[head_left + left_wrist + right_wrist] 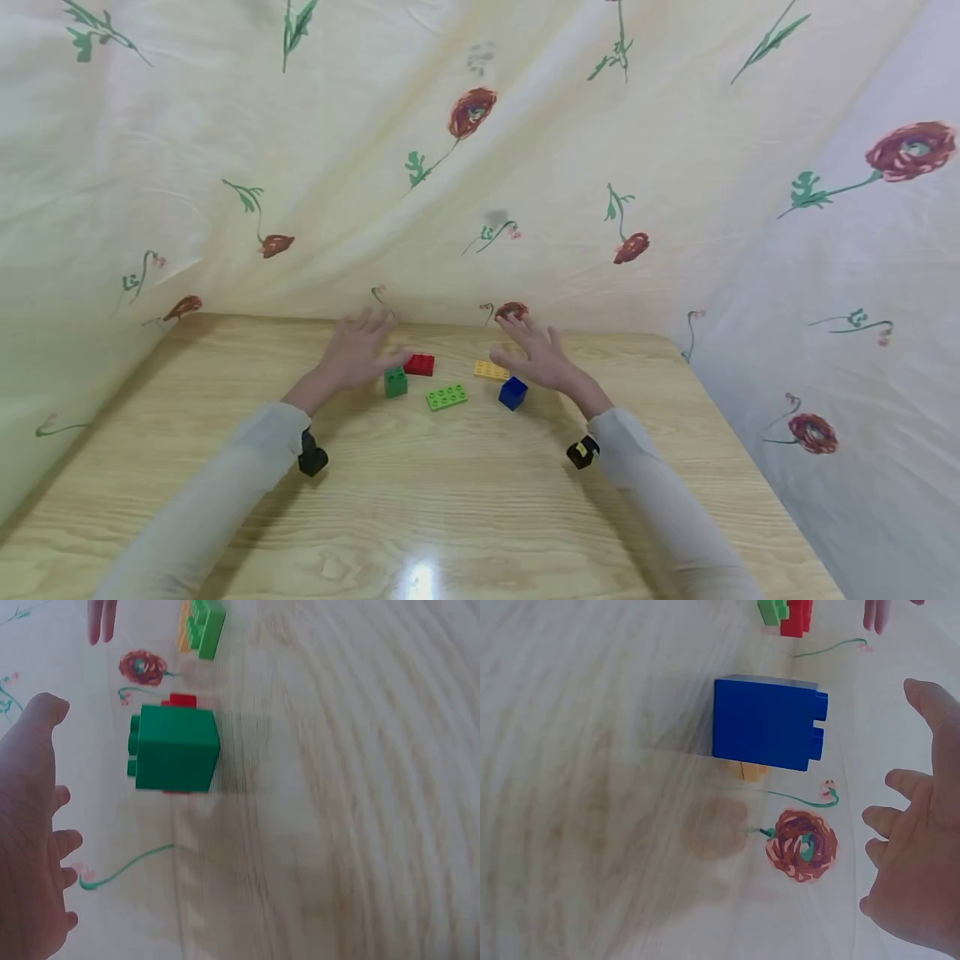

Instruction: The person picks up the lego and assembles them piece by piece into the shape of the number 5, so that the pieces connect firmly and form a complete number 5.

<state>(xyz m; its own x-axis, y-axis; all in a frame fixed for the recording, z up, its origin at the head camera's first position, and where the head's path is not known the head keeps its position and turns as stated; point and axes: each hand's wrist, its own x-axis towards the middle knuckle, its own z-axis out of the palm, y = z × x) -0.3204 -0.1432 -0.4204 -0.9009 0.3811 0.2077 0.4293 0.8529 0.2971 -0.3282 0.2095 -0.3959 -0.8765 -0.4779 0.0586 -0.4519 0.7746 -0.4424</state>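
My left hand [358, 352] hovers with spread fingers above the back left of the bricks, holding nothing. Near its thumb are a dark green brick [395, 382] and a flat red brick [420, 365]; in the left wrist view the dark green brick [178, 748] hides most of the red one. My right hand [542, 358], fingers also spread and holding nothing, is above a flat yellow-orange brick [491, 370] and a blue brick [513, 393]. In the right wrist view the blue brick [765, 722] covers most of the yellow one. Between the hands lies a light green brick [447, 397].
The bricks lie on a light wooden table [450, 500]. A cloth with a flower print [360, 167] hangs behind the table's back edge and along its sides. Each wrist bears a small black camera, the left one [312, 457] and the right one [581, 452].
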